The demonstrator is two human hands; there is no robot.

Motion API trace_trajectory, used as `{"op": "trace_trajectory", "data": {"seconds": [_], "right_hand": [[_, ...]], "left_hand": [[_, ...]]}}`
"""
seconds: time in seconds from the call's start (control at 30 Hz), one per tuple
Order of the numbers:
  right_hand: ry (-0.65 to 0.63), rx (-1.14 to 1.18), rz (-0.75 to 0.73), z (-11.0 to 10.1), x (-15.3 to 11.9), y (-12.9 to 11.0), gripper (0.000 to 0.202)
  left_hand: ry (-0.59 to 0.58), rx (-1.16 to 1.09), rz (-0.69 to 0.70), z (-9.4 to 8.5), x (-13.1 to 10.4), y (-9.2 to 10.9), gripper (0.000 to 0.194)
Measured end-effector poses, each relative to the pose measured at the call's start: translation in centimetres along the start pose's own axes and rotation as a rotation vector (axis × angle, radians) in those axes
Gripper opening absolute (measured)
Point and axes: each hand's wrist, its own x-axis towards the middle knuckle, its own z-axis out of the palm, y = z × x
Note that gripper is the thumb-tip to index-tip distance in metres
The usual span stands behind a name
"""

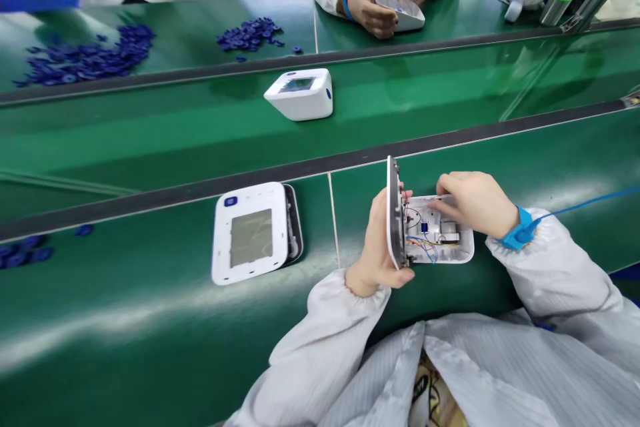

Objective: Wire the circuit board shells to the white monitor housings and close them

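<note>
We've got the green table (150, 347), the belt (200, 133) running past its far edge. On the belt, one unit (315, 103) looks closed up, both shells together. On the table, left of the white seam and near the far edge, a second unit (220, 233) lies screen up, its front skewed off the dark-rimmed back — not seated.

Our case (465, 250) is right of the seam, nearer the far edge than our body, and wide open. Parts sit inside; its lid (395, 227) stands upright along the left side, so we'd judge the innards largely in and the closing not done. No screws or fastening that we can make out.

Our left hand (373, 247) grasps the lid from its outer face, thumb at the near edge. Our right hand (480, 200) has bent fingers down in the case's far side — can't tell if they pinch anything.

Smallest: loose wires (427, 250) between lid and case, untucked, and blue caps (30, 250) at the table's left.
</note>
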Motion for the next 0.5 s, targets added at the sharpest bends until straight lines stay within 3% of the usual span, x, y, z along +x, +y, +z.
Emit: {"op": "trace_trajectory", "data": {"seconds": [0.1,0.27,0.5], "right_hand": [[-0.017,-0.137,-0.031,-0.4,1.0,-1.5,0.028],[-0.103,-0.185,-0.080,0.5,2.6,-2.6,0.010],[-0.028,-0.120,-0.193,0.9,1.8,-1.8,0.028]], "left_hand": [[-0.039,-0.132,-0.027,-0.3,0.1,0.0,0.094],[-0.010,-0.139,-0.117,-0.3,-0.2,0.0,0.094],[0.025,-0.246,-0.295,0.3,-0.5,-0.2,0.096]]}}
